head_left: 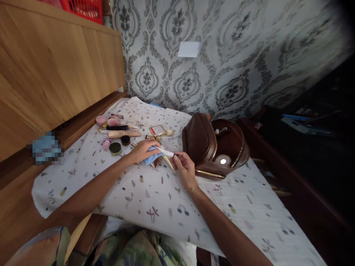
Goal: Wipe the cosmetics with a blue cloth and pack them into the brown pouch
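Note:
Between my two hands is a small white tube (pixel 166 152). My left hand (pixel 144 149) is closed on a blue cloth (pixel 152 156), which it presses round the tube's left end. With fingers pinched, my right hand (pixel 183 166) grips the tube's other end. Just below lies a gold-toned tube (pixel 169 163), partly hidden by my right hand. A spread of makeup is left of my hands: a beige squeeze tube (pixel 123 133), a round olive jar (pixel 115 149), a small black jar (pixel 125 140) and pink sponges (pixel 101 120). Beyond my left hand sit a square palette (pixel 157 130) and a brush (pixel 169 132).
An open brown leather backpack (pixel 198 138) lies right of my hands. A patterned white cloth (pixel 133 195) covers the table. Wooden cabinet panels (pixel 61 66) border the left, with a red basket (pixel 83 9) above. Patterned wallpaper (pixel 177 81) is behind; a dark shelf (pixel 310 147) stands at right.

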A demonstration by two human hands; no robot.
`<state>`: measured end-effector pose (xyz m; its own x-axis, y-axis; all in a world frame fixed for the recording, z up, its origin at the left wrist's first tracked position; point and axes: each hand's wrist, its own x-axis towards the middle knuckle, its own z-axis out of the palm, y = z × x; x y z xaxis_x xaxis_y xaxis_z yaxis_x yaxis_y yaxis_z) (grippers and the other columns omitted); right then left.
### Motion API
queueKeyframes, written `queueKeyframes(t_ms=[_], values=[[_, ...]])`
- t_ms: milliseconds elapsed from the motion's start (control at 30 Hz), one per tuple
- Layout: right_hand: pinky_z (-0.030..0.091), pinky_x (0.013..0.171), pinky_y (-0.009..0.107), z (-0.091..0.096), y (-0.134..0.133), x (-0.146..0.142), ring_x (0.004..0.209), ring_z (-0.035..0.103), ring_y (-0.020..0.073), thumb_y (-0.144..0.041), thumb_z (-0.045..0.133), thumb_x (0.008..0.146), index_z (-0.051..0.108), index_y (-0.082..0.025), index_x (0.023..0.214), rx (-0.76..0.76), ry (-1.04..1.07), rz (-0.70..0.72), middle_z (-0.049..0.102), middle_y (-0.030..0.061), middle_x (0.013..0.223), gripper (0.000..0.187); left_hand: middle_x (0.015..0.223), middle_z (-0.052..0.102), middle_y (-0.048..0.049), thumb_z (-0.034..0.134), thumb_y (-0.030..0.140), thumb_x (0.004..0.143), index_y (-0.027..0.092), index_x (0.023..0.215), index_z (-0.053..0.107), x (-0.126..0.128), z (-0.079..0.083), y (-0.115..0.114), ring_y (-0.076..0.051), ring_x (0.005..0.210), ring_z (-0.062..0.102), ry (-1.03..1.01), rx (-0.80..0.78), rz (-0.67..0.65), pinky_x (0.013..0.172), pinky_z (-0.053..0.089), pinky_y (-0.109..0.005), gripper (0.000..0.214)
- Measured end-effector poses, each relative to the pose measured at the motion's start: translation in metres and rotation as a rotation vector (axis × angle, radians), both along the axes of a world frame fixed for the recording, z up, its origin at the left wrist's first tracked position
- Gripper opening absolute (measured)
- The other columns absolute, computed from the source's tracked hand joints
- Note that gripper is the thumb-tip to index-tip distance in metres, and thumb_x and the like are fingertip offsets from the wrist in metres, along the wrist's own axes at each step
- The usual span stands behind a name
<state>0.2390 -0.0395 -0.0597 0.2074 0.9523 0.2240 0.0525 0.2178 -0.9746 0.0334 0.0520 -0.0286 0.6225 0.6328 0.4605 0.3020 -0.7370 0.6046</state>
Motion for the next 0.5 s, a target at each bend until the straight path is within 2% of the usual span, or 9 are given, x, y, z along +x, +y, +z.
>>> queueKeyframes(t_ms=[200, 367, 500], values=[[0.045, 0.056, 0.025, -0.004, -0.003, 0.001, 0.066, 0.056, 0.0147, -0.046, 0.068, 0.082, 0.07, -0.019, 0.095, 0.063, -0.231, -0.032, 0.065, 0.0018, 0.078, 0.031, 0.089, 0.068, -0.0044, 0.052, 0.035, 0.095, 0.017, 0.089, 0.067, -0.003, 0.004, 0.003, -0.018, 0.085, 0.063, -0.111, -0.07, 0.055, 0.08, 0.045, -0.028, 0.024], [0.043, 0.055, 0.025, -0.008, -0.006, -0.002, 0.061, 0.054, 0.0142, -0.04, 0.065, 0.084, 0.07, -0.02, 0.098, 0.11, -0.43, -0.05, 0.062, 0.0003, 0.074, 0.025, 0.091, 0.07, -0.0041, 0.05, 0.031, 0.093, 0.018, 0.09, 0.067, -0.004, -0.001, 0.009, -0.018, 0.087, 0.063, -0.169, -0.098, 0.182, 0.081, 0.047, -0.029, 0.021], [0.045, 0.059, 0.028, -0.011, -0.005, -0.001, 0.061, 0.056, 0.0162, -0.04, 0.063, 0.086, 0.068, -0.021, 0.093, 0.138, -0.561, -0.073, 0.063, 0.0008, 0.072, 0.021, 0.095, 0.07, -0.0044, 0.048, 0.028, 0.093, 0.019, 0.092, 0.065, -0.008, -0.001, 0.016, -0.019, 0.091, 0.063, -0.176, -0.033, 0.295, 0.086, 0.047, -0.031, 0.019]])
